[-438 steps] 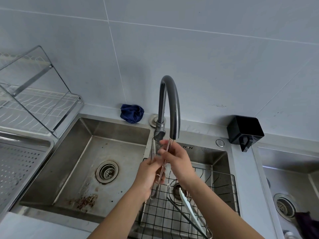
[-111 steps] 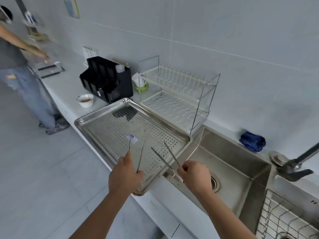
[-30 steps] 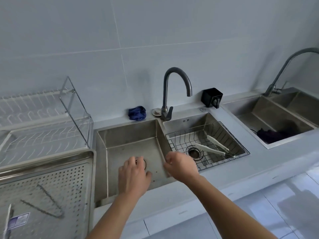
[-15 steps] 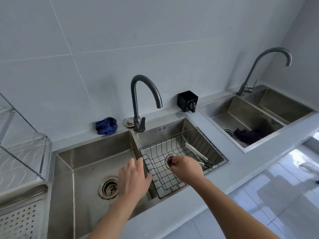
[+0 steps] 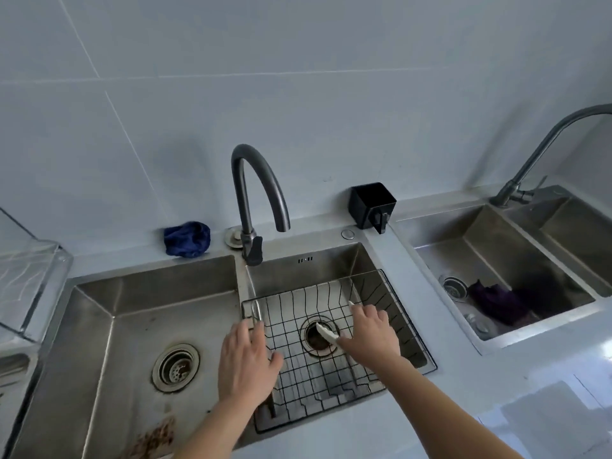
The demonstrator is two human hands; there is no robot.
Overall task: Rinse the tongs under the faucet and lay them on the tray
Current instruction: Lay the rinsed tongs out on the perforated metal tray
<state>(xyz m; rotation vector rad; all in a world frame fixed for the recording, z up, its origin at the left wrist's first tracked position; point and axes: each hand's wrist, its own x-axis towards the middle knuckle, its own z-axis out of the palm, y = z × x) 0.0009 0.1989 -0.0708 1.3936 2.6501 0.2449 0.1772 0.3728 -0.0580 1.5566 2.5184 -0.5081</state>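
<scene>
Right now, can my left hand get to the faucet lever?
Probably yes. The left hand is open and empty, and the faucet lever stands straight beyond it with nothing between; the right hand grips the tongs.

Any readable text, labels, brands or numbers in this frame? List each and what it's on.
No readable text anywhere in this frame.
Small dark marks on the back wall of the stainless steel sink basin: too small to tell whether they are slots or a stamp; no letters can be made out.
Black square plastic holder, dark grey curved faucet, white-tipped tongs: no lettering visible.
</scene>
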